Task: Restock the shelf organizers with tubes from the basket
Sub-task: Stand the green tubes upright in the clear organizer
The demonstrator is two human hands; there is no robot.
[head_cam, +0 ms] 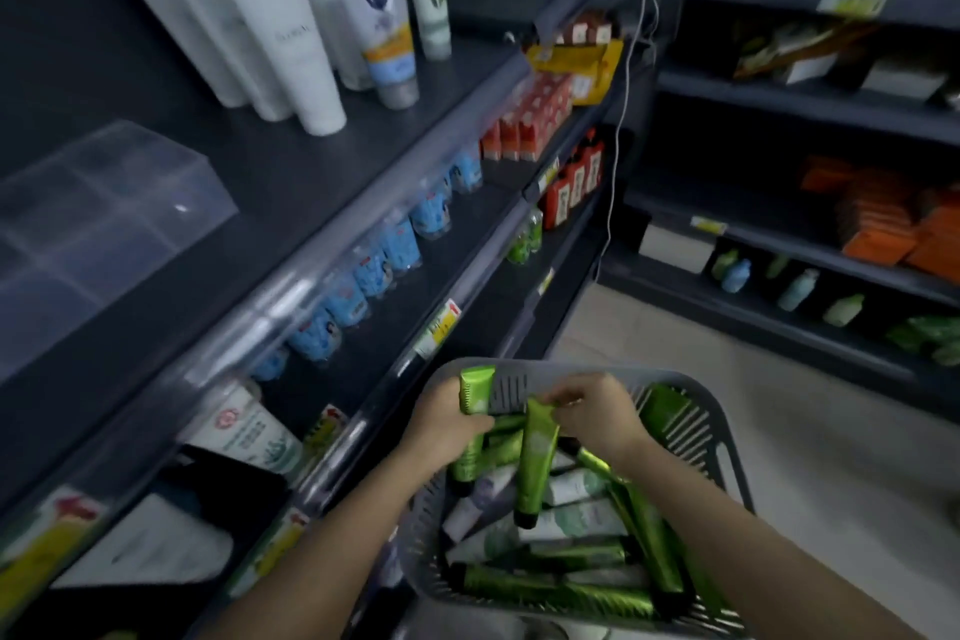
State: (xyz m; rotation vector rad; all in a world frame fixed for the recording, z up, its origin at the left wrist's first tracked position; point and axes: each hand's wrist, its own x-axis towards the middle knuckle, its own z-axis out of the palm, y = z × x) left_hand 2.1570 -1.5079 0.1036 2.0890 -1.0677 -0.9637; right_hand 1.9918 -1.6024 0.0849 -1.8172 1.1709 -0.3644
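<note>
Green tubes were held over the grey basket (511,390) of tubes.
The left hand (441,424) gripped an upright tube (477,390); the right hand (597,413) pinched a hanging tube (535,463) by its top. A clear organizer (104,203) sat on the shelf (311,161) to the left.

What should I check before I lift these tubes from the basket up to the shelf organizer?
1. Left hand grips a bundle of green tubes: ok.
2. Right hand pinches a single green tube by its flat end: ok.
3. Single tube free of the basket: not ok, its cap hangs among the loose tubes.
4. Clear organizer on the shelf has room: ok, compartments look empty.
5. Basket steadily supported: cannot tell, underside hidden.
</note>
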